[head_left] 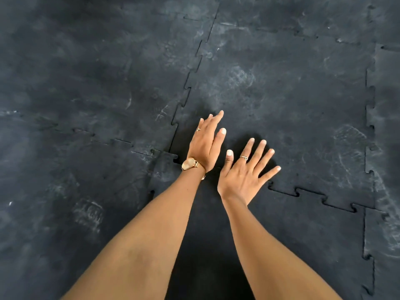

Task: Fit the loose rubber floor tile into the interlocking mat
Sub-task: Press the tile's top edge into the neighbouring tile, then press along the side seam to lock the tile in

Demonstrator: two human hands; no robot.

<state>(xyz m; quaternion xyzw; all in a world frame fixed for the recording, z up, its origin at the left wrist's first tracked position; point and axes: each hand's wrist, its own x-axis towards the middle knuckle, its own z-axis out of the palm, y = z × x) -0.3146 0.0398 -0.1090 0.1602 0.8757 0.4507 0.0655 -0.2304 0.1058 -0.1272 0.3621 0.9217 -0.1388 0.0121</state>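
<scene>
A large black rubber floor tile point(281, 100) with jigsaw-toothed edges lies in the middle of the interlocking mat point(86, 83). Its left seam point(186, 87) shows a dark gap between the teeth, and the near left corner point(173, 158) sits slightly raised over the neighbouring tile. My left hand point(205, 141), with a watch and a ring, rests tilted on its edge near that corner, fingers straight and together. Just to the right, my right hand point(246, 172) lies flat on the tile's near edge with its fingers spread. Neither hand holds anything.
Scuffed black tiles surround the loose one on all sides. The near seam point(313, 198) and right seam point(370, 126) show toothed joints with small gaps. My forearms cover the tile below the near edge.
</scene>
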